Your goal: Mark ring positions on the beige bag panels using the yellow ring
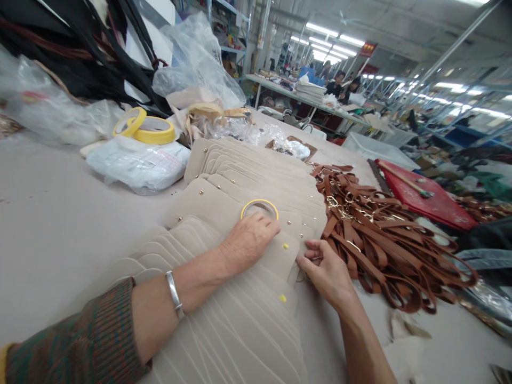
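My left hand lies over the near edge of a thin yellow tape roll, its fingers bent round the roll's rim. Beneath it spread fanned layers of beige panels with small metal studs and two yellow bits of tape. At the right edge of the panels is my right hand, thumb and fingers apart, the fingertips at a panel's corner. Whether it pinches that corner cannot be made out.
Brown straps with metal clasps are heaped at the right, beside a red board. Two yellow tape rolls rest on a plastic-wrapped packet at the left. People sit in the far background.
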{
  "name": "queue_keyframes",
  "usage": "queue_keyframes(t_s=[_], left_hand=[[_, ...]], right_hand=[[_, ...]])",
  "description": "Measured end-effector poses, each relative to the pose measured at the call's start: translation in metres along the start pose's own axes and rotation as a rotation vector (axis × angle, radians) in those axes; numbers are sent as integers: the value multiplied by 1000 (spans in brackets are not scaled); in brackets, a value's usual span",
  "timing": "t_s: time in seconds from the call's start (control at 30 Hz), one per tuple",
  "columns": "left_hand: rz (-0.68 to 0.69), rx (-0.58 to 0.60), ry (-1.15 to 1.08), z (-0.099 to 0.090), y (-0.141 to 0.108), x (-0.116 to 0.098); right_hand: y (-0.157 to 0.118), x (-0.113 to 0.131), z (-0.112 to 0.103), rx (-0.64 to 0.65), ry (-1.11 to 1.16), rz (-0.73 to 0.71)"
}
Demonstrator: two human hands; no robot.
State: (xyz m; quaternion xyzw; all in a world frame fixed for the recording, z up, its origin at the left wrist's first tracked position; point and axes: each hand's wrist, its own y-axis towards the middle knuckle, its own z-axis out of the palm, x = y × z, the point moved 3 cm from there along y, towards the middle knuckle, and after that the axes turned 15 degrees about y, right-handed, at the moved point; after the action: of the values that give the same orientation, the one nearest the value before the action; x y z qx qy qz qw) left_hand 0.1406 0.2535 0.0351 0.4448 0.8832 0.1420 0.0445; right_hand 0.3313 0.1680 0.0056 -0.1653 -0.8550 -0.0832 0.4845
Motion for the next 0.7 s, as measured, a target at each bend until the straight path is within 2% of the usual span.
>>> queue_keyframes(t_s=[0.17,0.33,0.57,0.7], left_hand=[[8,11,-21,1,2,1],[14,45,-27,1,3,1],[58,104,-73,2,1,2],[87,164,-107,1,-7,3]], right_hand=[[-1,10,2,6,-167,85],[-6,20,4,-22,-295,83],[-11,23,16,-19,-187,57],[-4,24,15,-126,-120,-35]])
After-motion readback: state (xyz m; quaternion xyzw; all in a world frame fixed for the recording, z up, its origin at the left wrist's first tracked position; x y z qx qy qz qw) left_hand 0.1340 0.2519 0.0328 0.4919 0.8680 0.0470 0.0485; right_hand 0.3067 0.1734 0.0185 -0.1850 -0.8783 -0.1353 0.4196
